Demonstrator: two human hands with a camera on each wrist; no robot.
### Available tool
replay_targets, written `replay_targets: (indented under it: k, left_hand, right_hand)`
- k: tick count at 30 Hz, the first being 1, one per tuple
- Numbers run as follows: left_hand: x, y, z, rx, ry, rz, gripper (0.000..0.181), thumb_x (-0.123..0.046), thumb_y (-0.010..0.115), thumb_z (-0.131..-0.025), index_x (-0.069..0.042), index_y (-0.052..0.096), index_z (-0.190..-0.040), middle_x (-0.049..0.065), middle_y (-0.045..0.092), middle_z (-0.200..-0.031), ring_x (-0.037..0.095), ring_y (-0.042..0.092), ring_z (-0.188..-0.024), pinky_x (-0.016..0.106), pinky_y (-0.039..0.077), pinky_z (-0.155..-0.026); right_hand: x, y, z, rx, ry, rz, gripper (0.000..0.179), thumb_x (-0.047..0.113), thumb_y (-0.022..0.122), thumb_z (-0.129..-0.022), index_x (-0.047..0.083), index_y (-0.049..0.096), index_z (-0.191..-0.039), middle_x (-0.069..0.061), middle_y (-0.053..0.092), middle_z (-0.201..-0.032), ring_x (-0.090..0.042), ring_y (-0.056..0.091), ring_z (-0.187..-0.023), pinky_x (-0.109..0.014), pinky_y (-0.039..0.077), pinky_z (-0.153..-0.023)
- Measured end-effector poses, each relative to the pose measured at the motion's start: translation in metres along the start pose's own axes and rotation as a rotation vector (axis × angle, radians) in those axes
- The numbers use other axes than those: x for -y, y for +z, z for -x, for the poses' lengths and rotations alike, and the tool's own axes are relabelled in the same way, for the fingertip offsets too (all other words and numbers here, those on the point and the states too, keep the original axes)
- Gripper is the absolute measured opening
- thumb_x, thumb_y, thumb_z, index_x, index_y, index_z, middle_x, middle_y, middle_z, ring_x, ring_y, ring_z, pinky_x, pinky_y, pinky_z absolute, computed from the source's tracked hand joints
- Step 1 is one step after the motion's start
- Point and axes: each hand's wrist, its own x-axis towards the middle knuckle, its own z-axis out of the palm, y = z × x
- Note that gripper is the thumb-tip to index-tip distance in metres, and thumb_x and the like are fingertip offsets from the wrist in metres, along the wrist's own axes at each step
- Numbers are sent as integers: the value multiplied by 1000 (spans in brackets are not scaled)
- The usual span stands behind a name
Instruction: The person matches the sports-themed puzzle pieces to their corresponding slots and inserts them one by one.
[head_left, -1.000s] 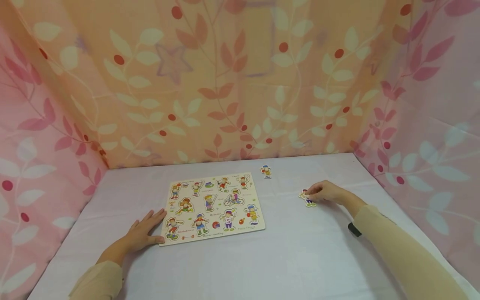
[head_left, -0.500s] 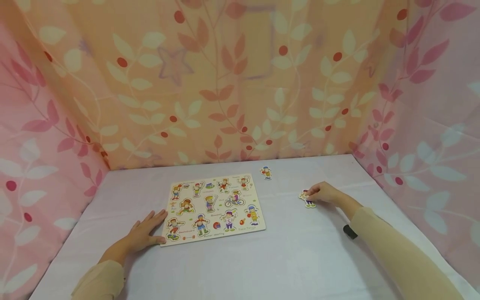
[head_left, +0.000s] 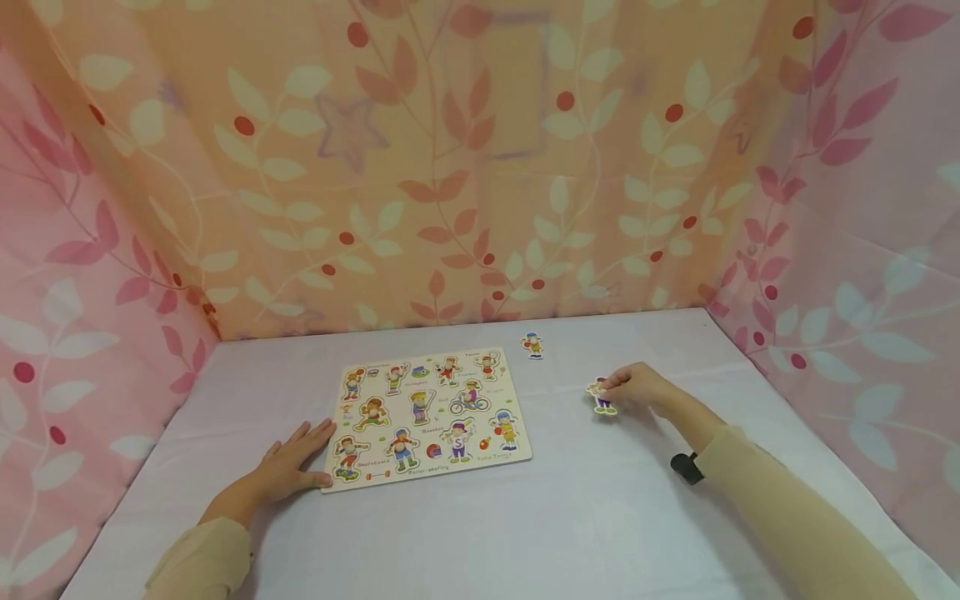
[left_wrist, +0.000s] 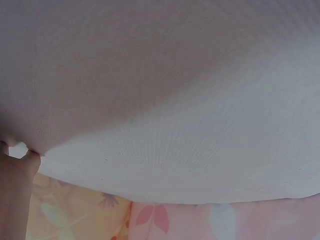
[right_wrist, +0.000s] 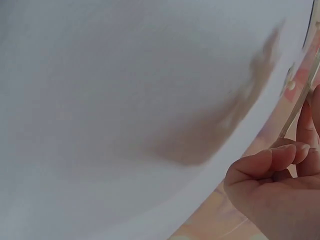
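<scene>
A flat wooden puzzle board (head_left: pixel 397 404) with several printed sports figures lies left of centre in the head view. My left hand (head_left: pixel 288 462) rests at its left edge with fingers spread; only a bit of that hand (left_wrist: pixel 19 175) enters the left wrist view. To the right of the board, my right hand (head_left: pixel 639 390) pinches a puzzle piece (head_left: pixel 603 406), a figure in purple trousers with green shoes. The right wrist view has this piece (right_wrist: pixel 295 112) edge-on between thumb and fingers, raised off the table, its shadow on the cloth. Fingers cover part of its picture.
Another puzzle piece (head_left: pixel 533 346), a figure with a blue cap and yellow clothes, lies behind the board's right corner. A white cloth (head_left: pixel 525 533) covers the table. Patterned curtains (head_left: pixel 480 208) close off the back and both sides. A black object (head_left: pixel 686 468) sits by the right sleeve.
My right hand has lifted the purple-trousered puzzle piece and shifted it slightly left. My left hand stays at the board's edge.
</scene>
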Motion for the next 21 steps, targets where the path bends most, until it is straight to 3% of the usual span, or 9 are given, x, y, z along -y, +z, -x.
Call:
replay_targets:
  k: [12, 21]
  left_hand:
    - [0, 0, 2, -15, 27, 12, 95, -43, 76, -77, 3, 31, -147, 28, 21, -154, 54, 6, -139, 75, -1, -102]
    - [6, 3, 0, -23, 28, 27, 98, -45, 76, -76, 3, 31, -148, 28, 21, -154, 54, 4, -140, 75, -3, -102]
  right_hand:
    - [27, 27, 5, -10, 44, -32, 18, 15, 76, -84, 1, 72, -95, -10, 66, -101, -24, 53, -93, -36, 42, -80]
    - [45, 50, 6, -10, 41, -54, 12, 12, 76, -84, 3, 73, -91, -8, 66, -96, -22, 55, -89, -34, 44, -78]
